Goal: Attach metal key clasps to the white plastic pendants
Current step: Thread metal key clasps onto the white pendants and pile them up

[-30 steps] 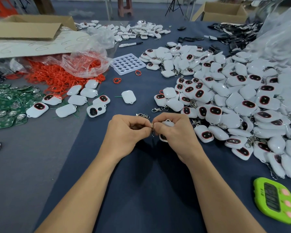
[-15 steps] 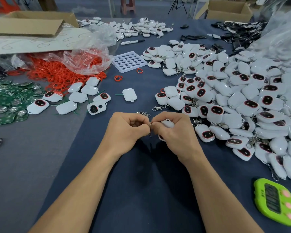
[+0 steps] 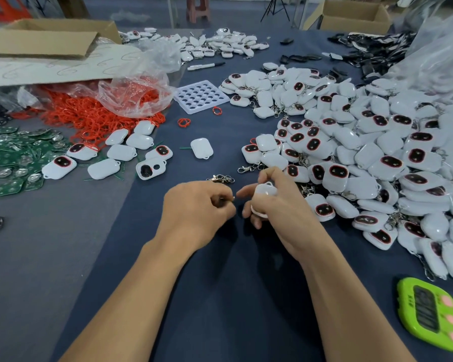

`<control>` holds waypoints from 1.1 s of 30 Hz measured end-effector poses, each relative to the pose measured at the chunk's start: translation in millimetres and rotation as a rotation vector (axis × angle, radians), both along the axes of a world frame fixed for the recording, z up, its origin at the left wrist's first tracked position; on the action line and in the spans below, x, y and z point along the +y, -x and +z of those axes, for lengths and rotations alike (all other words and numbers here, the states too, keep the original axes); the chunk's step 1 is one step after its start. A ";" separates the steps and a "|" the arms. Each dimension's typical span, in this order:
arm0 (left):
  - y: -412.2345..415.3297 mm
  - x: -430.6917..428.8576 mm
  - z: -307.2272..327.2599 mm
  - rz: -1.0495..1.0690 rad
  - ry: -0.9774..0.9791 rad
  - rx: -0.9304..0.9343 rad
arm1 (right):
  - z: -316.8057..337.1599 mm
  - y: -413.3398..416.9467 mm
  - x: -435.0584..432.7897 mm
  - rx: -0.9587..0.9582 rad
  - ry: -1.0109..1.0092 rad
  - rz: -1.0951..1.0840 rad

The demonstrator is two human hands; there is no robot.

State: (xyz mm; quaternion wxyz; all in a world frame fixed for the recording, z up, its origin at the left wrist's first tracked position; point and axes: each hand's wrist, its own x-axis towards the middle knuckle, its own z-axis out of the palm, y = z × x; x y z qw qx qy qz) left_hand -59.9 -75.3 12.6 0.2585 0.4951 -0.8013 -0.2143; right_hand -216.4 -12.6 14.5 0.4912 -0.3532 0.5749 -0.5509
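Observation:
My right hand (image 3: 277, 212) holds a white plastic pendant (image 3: 265, 190) just above the dark blue table, its fingers curled round it. My left hand (image 3: 196, 210) pinches a small metal key clasp (image 3: 229, 198) whose tip shows between thumb and forefinger, a short gap from the pendant. Two loose clasps lie just beyond my hands, one clasp (image 3: 220, 178) near the left hand and another clasp (image 3: 247, 168) by the pile. A big heap of white pendants (image 3: 364, 152) fills the right side.
Several white pendants (image 3: 120, 152) lie at the left beside green circuit boards (image 3: 19, 152) and a mass of red rings (image 3: 94, 113) under a plastic bag. A white hole tray (image 3: 200, 96) sits at centre back. A green timer (image 3: 429, 312) is at the front right. Cardboard boxes stand behind.
My hands were pressed together on clasp and pendant; now they have drawn slightly apart, and the right hand has turned so the pendant shows on top.

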 end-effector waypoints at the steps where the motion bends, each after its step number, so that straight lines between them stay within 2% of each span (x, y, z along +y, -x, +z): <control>1: -0.7 -0.1 0.0 -0.022 -0.026 0.019 | 0.1 3.1 1.5 -0.044 0.020 0.049; 4: -3.8 1.0 -2.9 -0.084 -0.084 0.056 | 1.3 15.8 6.1 -0.123 0.042 0.089; 8: -1.9 0.6 -3.4 -0.184 -0.107 -0.039 | 1.0 14.7 4.6 -0.019 0.022 0.039; 13: -1.9 -3.2 -5.1 -0.210 -0.149 -0.061 | -3.1 8.6 2.4 0.104 -0.013 -0.281; 19: -0.9 -7.5 -4.4 -0.225 -0.190 -0.060 | -10.8 9.9 2.4 0.476 -0.008 -0.202; 21: -0.6 -7.8 -4.5 -0.231 -0.190 -0.055 | -14.8 8.9 1.1 0.543 -0.033 -0.192; 33: -0.1 -7.3 -5.6 -0.227 -0.200 -0.042 | -14.4 10.5 -1.1 0.560 -0.014 -0.132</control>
